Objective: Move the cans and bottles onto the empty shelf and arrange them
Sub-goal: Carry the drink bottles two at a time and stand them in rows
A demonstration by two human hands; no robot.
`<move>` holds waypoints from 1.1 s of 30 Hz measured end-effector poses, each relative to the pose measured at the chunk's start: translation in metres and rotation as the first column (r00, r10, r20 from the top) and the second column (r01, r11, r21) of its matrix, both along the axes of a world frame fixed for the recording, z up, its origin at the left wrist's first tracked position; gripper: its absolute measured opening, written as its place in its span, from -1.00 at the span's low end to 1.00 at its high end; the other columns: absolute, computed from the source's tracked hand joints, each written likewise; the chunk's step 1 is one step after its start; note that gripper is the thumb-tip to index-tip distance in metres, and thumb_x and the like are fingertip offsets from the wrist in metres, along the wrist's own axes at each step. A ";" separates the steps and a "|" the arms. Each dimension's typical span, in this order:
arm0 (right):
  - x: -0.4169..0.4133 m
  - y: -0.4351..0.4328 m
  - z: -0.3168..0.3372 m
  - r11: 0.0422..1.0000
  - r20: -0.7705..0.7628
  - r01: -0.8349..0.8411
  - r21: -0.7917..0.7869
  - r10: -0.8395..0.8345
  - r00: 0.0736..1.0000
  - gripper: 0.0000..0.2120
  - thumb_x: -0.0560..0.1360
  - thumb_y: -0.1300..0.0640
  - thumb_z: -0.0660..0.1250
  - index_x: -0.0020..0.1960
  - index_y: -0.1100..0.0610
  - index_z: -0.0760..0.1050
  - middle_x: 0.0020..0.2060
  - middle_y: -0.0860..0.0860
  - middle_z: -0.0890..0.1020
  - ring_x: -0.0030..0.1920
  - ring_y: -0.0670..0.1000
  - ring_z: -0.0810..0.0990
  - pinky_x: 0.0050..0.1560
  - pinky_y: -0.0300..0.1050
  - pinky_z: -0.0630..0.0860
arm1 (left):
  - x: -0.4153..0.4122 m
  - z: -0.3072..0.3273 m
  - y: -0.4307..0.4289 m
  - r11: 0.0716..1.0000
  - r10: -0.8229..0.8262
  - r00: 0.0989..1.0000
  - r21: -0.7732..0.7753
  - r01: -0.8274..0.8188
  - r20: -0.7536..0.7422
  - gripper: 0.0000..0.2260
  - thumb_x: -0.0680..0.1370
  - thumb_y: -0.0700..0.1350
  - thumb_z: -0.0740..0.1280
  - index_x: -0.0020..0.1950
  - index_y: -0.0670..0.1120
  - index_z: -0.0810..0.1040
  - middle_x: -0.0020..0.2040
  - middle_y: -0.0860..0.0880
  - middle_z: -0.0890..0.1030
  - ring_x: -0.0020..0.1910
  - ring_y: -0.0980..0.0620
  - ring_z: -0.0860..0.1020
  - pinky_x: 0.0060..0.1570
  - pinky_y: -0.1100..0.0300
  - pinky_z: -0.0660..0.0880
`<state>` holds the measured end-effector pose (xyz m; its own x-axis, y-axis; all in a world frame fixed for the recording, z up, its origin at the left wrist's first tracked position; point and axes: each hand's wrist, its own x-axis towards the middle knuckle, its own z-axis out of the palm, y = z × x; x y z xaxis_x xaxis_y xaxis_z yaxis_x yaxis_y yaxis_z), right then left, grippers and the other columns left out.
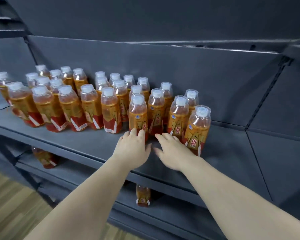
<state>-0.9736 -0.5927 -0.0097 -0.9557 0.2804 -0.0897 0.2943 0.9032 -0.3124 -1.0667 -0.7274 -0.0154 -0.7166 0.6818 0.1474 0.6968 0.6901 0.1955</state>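
On the shelf (76,141), the left hand (132,149), loosely spread, seems to touch the foot of a full bottle (138,115) at its twelve o'clock, the right hand (173,153) spread and empty beside it; probably heavy and slick-wrapped, the bottle is best gripped mid-body.

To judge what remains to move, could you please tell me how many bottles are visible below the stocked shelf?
2. The left bottle sits under the stocked shelf; the second bottle stands lower, near the picture's centre. More may be hidden behind shelf edges.
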 end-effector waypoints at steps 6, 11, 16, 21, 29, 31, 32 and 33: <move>0.016 -0.005 -0.002 0.995 -0.018 0.102 0.001 -0.102 0.995 -0.47 0.68 0.01 0.13 0.60 0.01 0.10 0.54 0.00 0.23 0.52 0.10 0.22 0.47 0.06 0.29 | 0.000 0.000 0.012 0.981 -0.195 0.981 0.016 0.195 -0.008 -0.60 0.65 0.06 0.18 0.45 -0.05 0.31 0.31 -0.05 0.45 0.25 -0.10 0.47 0.11 0.05 0.50; 0.041 -0.001 0.001 0.978 -0.065 0.205 0.044 -0.202 0.977 -0.71 0.66 -0.05 0.15 0.34 0.01 0.39 0.13 -0.08 0.48 0.14 0.00 0.49 0.08 -0.07 0.51 | 0.005 0.002 0.034 0.953 -0.279 0.958 0.136 0.269 0.060 -0.59 0.65 0.07 0.21 0.44 -0.07 0.30 0.26 -0.08 0.46 0.15 -0.11 0.54 0.08 0.04 0.54; 0.064 0.014 0.012 0.885 -0.162 0.460 0.065 -0.446 0.880 -0.79 0.64 -0.10 0.17 -0.03 0.03 0.36 -0.12 -0.05 0.51 -0.12 0.01 0.51 -0.16 -0.04 0.50 | 0.009 0.003 0.062 0.927 -0.301 0.939 0.281 0.248 0.164 -0.54 0.62 0.07 0.29 0.44 -0.08 0.26 0.24 -0.10 0.46 0.14 -0.12 0.55 0.07 0.02 0.56; 0.067 0.035 0.012 0.697 -0.155 0.703 -0.141 -0.716 0.680 -0.50 0.54 -0.29 0.27 0.24 0.06 0.28 0.16 0.04 0.51 0.04 0.09 0.55 -0.18 -0.05 0.45 | 0.007 0.002 0.087 0.903 -0.244 0.924 0.416 0.106 0.293 -0.30 0.60 0.02 0.35 0.58 -0.11 0.02 0.38 -0.19 0.37 0.23 -0.20 0.52 0.19 -0.07 0.54; 0.038 0.054 -0.007 0.637 -0.205 0.649 -0.417 -0.761 0.615 -0.10 0.39 -0.26 0.48 0.53 -0.01 0.08 0.39 -0.01 0.42 0.31 0.09 0.49 0.14 0.04 0.52 | -0.005 -0.009 0.116 0.877 -0.204 0.874 0.479 -0.037 0.441 -0.18 0.55 -0.02 0.43 0.61 -0.06 -0.06 0.43 -0.19 0.36 0.32 -0.20 0.46 0.23 -0.06 0.46; 0.034 0.055 -0.010 0.635 -0.224 0.621 -0.459 -0.759 0.611 -0.15 0.37 -0.24 0.50 0.48 -0.04 0.13 0.33 -0.05 0.46 0.26 0.05 0.51 0.07 -0.04 0.50 | -0.009 -0.012 0.121 0.876 -0.198 0.869 0.480 -0.050 0.453 -0.16 0.53 0.00 0.45 0.60 -0.06 -0.04 0.44 -0.17 0.36 0.34 -0.19 0.46 0.24 -0.05 0.47; 0.033 0.055 -0.011 0.632 -0.230 0.608 -0.481 -0.760 0.607 -0.17 0.36 -0.23 0.51 0.46 -0.05 0.15 0.29 -0.06 0.48 0.23 0.03 0.52 0.04 -0.06 0.49 | -0.011 -0.013 0.123 0.873 -0.200 0.866 0.484 -0.055 0.458 -0.15 0.52 0.01 0.47 0.60 -0.06 -0.03 0.43 -0.16 0.37 0.34 -0.18 0.47 0.24 -0.06 0.48; 0.032 0.055 -0.012 0.630 -0.237 0.599 -0.494 -0.760 0.604 -0.19 0.36 -0.23 0.51 0.43 -0.05 0.17 0.26 -0.07 0.49 0.20 0.01 0.52 0.02 -0.07 0.49 | -0.012 -0.015 0.125 0.869 -0.205 0.864 0.492 -0.056 0.460 -0.15 0.50 0.02 0.48 0.59 -0.06 -0.01 0.42 -0.15 0.39 0.34 -0.17 0.48 0.25 -0.07 0.50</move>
